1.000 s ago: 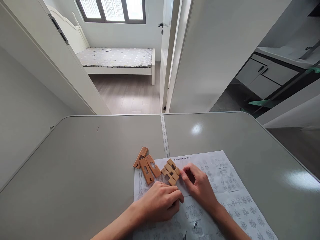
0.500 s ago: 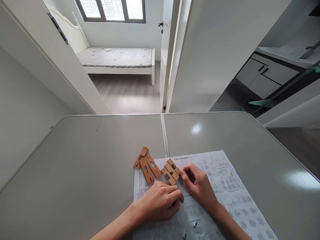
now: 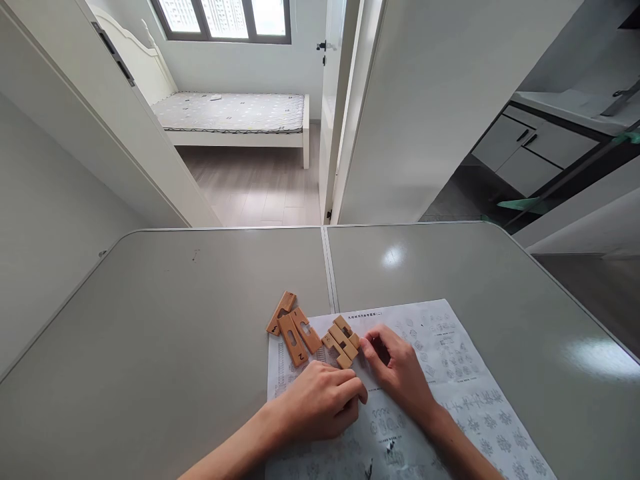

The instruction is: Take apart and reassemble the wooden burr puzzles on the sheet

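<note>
My left hand (image 3: 327,400) rests on the printed sheet (image 3: 450,347) with its fingers curled in, and nothing shows in it. Loosely curled, my right hand (image 3: 395,363) has its thumb and index fingertip together, with nothing visible between them. Those fingertips are right beside a cluster of light wooden puzzle pieces (image 3: 343,341), notched and lying close together; whether they touch it I cannot tell. To the left lie darker wooden puzzle pieces with cut-outs: one marked 2 (image 3: 293,341), one marked 1 (image 3: 306,331), and another (image 3: 282,313) partly under them.
The grey tabletop (image 3: 200,313) has a seam (image 3: 328,267) down its middle. Line drawings cover the sheet, with small dark marks near its bottom. Beyond the table are an open door (image 3: 333,113), a bed (image 3: 240,113) and, at right, a white cabinet (image 3: 530,150).
</note>
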`<state>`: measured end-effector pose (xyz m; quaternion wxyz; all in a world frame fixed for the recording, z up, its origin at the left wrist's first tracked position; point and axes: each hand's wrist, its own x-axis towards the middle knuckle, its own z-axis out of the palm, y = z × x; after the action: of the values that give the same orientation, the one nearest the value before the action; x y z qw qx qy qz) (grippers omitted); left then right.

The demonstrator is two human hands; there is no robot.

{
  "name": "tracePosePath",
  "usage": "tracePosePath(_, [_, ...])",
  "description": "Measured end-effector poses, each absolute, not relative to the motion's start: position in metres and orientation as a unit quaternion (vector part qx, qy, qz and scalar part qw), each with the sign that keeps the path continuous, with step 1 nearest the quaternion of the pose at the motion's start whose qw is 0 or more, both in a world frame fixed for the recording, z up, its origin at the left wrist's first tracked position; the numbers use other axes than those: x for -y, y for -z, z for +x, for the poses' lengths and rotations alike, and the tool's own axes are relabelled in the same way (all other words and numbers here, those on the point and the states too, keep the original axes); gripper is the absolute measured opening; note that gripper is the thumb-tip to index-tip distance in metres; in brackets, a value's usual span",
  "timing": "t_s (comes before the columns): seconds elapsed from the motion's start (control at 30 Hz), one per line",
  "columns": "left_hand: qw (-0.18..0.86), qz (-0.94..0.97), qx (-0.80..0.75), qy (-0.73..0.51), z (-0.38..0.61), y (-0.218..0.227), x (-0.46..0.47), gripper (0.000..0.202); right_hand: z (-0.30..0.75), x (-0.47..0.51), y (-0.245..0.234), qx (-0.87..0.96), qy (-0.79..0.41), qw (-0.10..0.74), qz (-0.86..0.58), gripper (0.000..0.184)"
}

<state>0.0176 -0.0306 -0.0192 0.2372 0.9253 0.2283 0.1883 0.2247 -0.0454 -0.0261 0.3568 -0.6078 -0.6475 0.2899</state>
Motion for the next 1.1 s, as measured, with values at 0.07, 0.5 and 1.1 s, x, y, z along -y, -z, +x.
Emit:
tracePosePath(0.07, [0.237,0.926,-0.228,-0.187,0.0178,0.0192,0.0306,0.02,0.2249,0.0453,0.0261,0.647,-0.29,0.357,-0.608,0.026])
tracePosePath(0.5, [0.241,0.924,-0.23,-0.188,0.0179,0.0186,0.0305,0.019,0.2245,0.0445,0.0257,0.644,-0.297,0.357,-0.608,0.027])
tracePosePath(1.1, [0.209,0.929,-0.203,-0.226,0.017,0.0213,0.0289,0.02,0.2244,0.0444,0.0259,0.652,-0.285,0.36,-0.604,0.027])
